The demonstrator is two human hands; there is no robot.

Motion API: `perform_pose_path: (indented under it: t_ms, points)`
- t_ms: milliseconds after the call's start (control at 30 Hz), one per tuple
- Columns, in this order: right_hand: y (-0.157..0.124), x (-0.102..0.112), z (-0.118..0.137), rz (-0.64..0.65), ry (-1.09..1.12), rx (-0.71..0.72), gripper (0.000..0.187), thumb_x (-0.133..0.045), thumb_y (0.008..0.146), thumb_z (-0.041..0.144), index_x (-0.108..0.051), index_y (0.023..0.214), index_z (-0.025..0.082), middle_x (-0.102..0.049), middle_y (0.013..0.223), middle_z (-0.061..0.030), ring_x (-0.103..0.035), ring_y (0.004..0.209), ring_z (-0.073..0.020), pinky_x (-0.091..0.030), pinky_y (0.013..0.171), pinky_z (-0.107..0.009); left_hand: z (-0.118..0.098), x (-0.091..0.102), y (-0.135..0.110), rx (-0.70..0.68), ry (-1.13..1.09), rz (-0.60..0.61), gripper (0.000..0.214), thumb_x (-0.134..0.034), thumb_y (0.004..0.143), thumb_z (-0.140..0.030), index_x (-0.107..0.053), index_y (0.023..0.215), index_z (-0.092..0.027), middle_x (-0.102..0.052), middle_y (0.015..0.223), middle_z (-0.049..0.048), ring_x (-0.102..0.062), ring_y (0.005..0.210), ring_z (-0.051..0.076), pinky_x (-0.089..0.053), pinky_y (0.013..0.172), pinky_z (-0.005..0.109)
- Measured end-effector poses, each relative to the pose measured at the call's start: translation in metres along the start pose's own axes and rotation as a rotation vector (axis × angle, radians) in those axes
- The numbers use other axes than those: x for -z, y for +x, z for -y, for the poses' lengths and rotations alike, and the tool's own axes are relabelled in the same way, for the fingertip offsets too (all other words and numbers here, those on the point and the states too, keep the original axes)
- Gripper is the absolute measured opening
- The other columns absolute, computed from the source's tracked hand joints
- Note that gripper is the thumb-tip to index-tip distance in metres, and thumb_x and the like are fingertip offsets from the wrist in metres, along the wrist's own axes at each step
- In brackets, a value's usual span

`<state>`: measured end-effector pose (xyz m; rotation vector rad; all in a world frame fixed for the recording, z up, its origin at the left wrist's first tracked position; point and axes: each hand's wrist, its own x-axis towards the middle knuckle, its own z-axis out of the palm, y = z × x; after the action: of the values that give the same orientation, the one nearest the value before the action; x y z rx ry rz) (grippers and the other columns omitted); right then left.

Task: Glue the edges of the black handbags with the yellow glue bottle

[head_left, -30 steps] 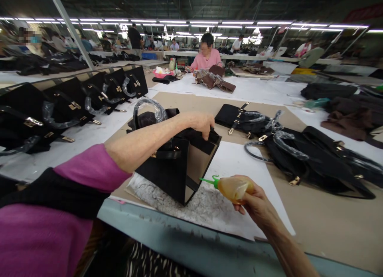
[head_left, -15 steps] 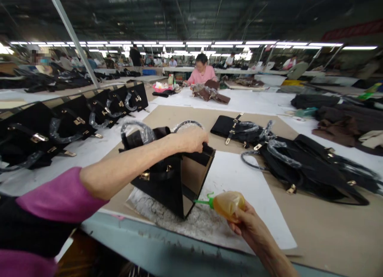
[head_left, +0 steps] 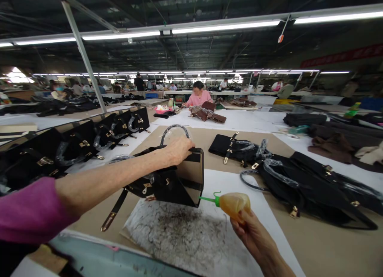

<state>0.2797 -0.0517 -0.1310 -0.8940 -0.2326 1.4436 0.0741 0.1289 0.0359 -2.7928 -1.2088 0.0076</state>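
Observation:
My left hand [head_left: 178,149] is closed on the top edge of a black handbag [head_left: 173,181] and holds it lifted and tilted above a glue-stained sheet of paper [head_left: 182,237]. The bag's tan side panel faces me, its plastic-wrapped handle arches above my fingers, and a strap with a gold tip dangles at its left. My right hand [head_left: 251,233] grips a squeeze bottle [head_left: 235,203] of amber glue. Its green nozzle points left and nearly touches the bag's lower right corner.
A row of finished black handbags [head_left: 74,145] stands along the left. More black bags [head_left: 302,181] lie in a heap at right on the brown table sheet [head_left: 329,249]. A person in pink [head_left: 199,95] works at the far end. The table edge [head_left: 98,261] is near me.
My left hand has lifted the bag off the stained paper and swung it away from me, so the strap hangs free. The view has tipped upward. The glue bottle stayed beside the bag's corner.

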Motion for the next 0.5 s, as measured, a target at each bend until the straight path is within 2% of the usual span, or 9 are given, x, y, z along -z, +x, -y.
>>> perform_pose_path:
  t_ms: [133, 300, 400, 500]
  points:
    - [0.001, 0.000, 0.000, 0.007, 0.037, -0.008, 0.051, -0.088, 0.047, 0.020, -0.057, 0.087, 0.016, -0.060, 0.068, -0.0024, -0.050, 0.047, -0.0094, -0.044, 0.038, -0.016, -0.007, 0.003, 0.004, -0.015, -0.066, 0.099, 0.019, -0.054, 0.070, -0.023, -0.067, 0.083, -0.019, -0.064, 0.074, 0.0039, -0.058, 0.074, 0.018, -0.038, 0.057, 0.024]
    - [-0.002, 0.005, 0.001, 0.061, 0.011, -0.012, 0.049, -0.087, 0.050, 0.023, -0.056, 0.088, 0.016, -0.060, 0.070, -0.0030, -0.048, 0.046, -0.0089, -0.036, 0.033, -0.014, -0.020, 0.013, 0.003, -0.010, -0.076, 0.217, 0.020, -0.060, 0.066, -0.026, -0.067, 0.083, -0.018, -0.063, 0.070, 0.0034, -0.057, 0.070, 0.018, -0.037, 0.054, 0.024]
    - [0.000, 0.012, 0.001, 0.041, 0.032, -0.019, 0.050, -0.087, 0.051, 0.022, -0.055, 0.090, 0.017, -0.060, 0.071, -0.0027, -0.050, 0.048, -0.0098, -0.038, 0.034, -0.015, -0.024, 0.008, -0.002, -0.018, -0.072, 0.217, 0.018, -0.057, 0.067, -0.022, -0.067, 0.081, -0.017, -0.064, 0.070, 0.0045, -0.058, 0.069, 0.019, -0.038, 0.055, 0.025]
    - [0.007, 0.022, -0.001, 0.029, 0.094, -0.029, 0.049, -0.086, 0.052, 0.020, -0.053, 0.088, 0.018, -0.059, 0.068, -0.0009, -0.050, 0.047, -0.0093, -0.041, 0.037, -0.015, -0.022, -0.007, -0.008, 0.003, -0.104, 0.169, 0.018, -0.052, 0.071, -0.020, -0.067, 0.082, -0.018, -0.065, 0.074, 0.0054, -0.059, 0.073, 0.020, -0.039, 0.059, 0.025]
